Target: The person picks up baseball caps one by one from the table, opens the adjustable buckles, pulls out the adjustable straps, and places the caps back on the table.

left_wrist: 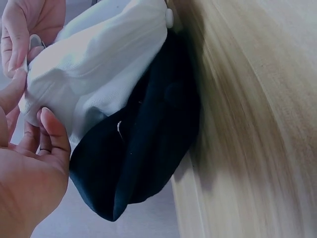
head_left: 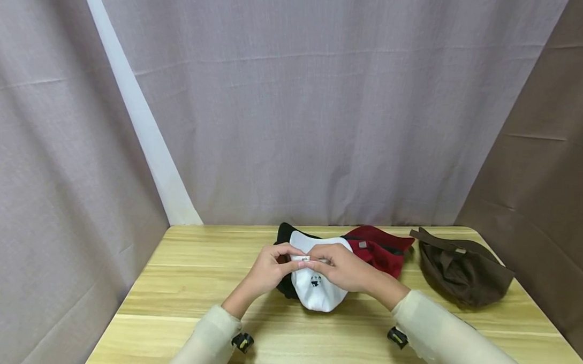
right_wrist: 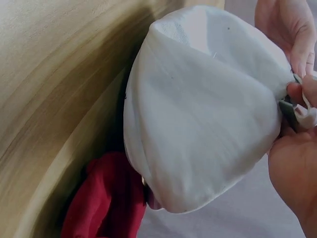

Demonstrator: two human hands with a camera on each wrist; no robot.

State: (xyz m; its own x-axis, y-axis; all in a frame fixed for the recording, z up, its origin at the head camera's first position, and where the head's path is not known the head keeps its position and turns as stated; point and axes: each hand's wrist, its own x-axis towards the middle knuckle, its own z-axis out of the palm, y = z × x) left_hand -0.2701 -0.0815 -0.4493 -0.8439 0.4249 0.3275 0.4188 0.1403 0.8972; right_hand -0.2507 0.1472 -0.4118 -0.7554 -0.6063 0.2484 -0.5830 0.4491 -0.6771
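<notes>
Both hands meet at the back strap (head_left: 302, 258) of a white cap (head_left: 318, 299), near the middle of the table. My left hand (head_left: 265, 269) pinches the strap from the left, thumb and index finger at its end. From the other side my right hand (head_left: 348, 269) pinches it too, its fingertips close to the left ones. A small metal clasp (right_wrist: 287, 108) shows by the right fingers in the right wrist view. The crown hangs toward me with a small dark print. Behind the white cap is a black cap (left_wrist: 163, 111), partly hidden by it.
A dark red cap (head_left: 384, 254) lies just right of the white one, partly behind the right hand. Farther right is a dark brown cap (head_left: 462, 273) with its strap upward. The wooden table (head_left: 186, 285) ends at a grey curtain (head_left: 293, 123).
</notes>
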